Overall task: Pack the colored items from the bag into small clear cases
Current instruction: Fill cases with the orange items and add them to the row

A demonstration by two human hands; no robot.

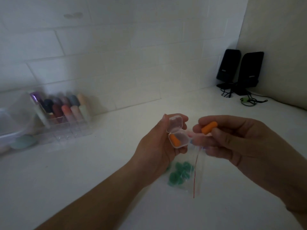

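The step in hand looks like filling one small clear case [178,136] with its second orange piece. The left hand [159,146] grips the case with curled fingers, its hinged lid standing open above the base, and one orange item [174,140] already lies inside. Just to the right of the case, the right hand [232,140] pinches a second orange item [209,128] between thumb and fingertips, its other fingers loosely curled; something pale and clear also seems caught under those fingers, though blur hides what it is. The held piece is near the case but not yet over its opening.

By my reading, the next move calls for bringing the piece over the open base, laying it alongside the one already there so both fit, then pressing the lid shut, with the left hand keeping the case level so nothing tips out.

Below the case, on the white counter [83,180], a clear zip bag [196,180] lies flat with several green items [180,173] inside. Well to the left of the case stands a clear organiser [66,128] holding upright tubes in mixed colours. Far to the right of the case, two black speakers [240,70] sit in the corner
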